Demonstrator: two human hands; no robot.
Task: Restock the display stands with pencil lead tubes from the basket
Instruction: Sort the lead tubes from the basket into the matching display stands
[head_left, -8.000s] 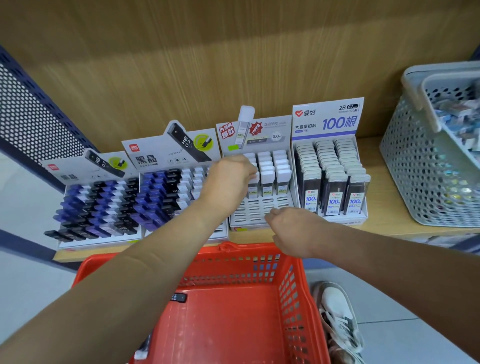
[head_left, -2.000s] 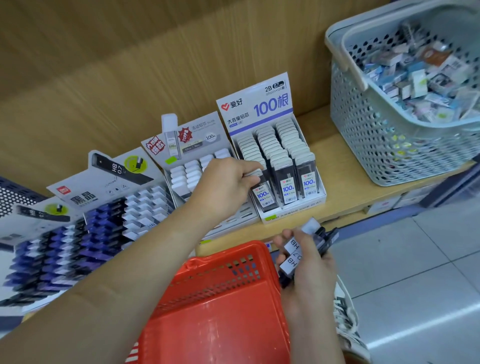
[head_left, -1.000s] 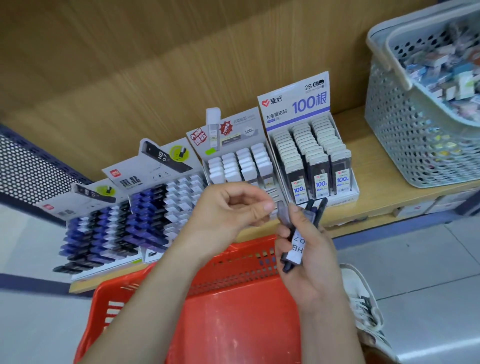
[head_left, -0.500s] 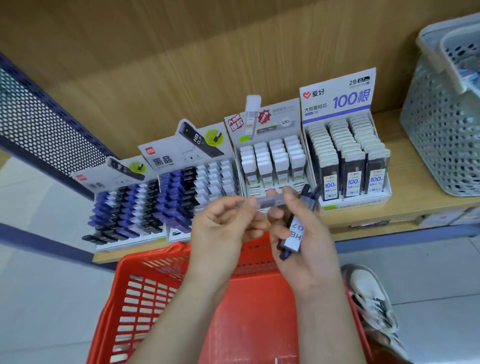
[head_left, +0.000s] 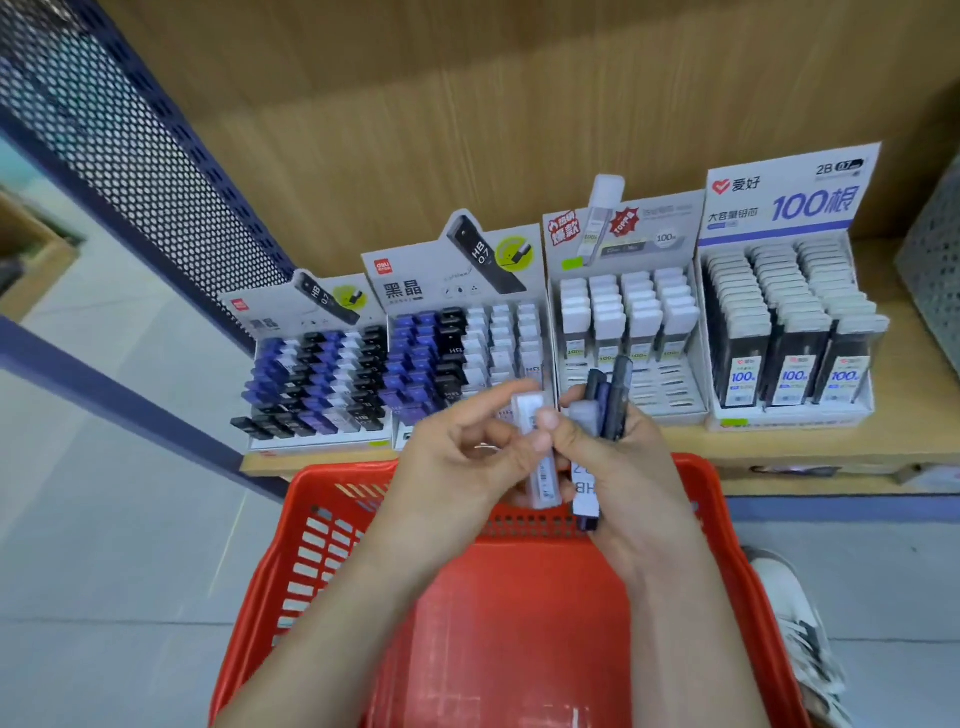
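Observation:
Both hands meet above the far rim of the red basket (head_left: 519, 613). My left hand (head_left: 462, 457) pinches a pale translucent lead tube (head_left: 540, 467), held upright. A bundle of dark and white lead tubes (head_left: 605, 400) sticks out of the grip of my right hand (head_left: 623, 467), and its thumb touches the pale tube's top. Four display stands line the wooden shelf: a blue-and-black stand (head_left: 317, 384), a blue, black and white stand (head_left: 467, 343), a white-capped stand (head_left: 626, 322) with vacant front slots, and a full "100" stand (head_left: 789, 332).
A perforated dark panel (head_left: 130, 156) rises at the left, beside the shelf. The edge of a grey basket (head_left: 935, 270) shows at the far right on the wooden shelf (head_left: 779, 452). A shoe (head_left: 800, 639) stands on the tiled floor right of the red basket.
The pale tube, held level between both hands half a second ago, now stands upright in my left hand's pinch. The view has shifted right and closer to the stands.

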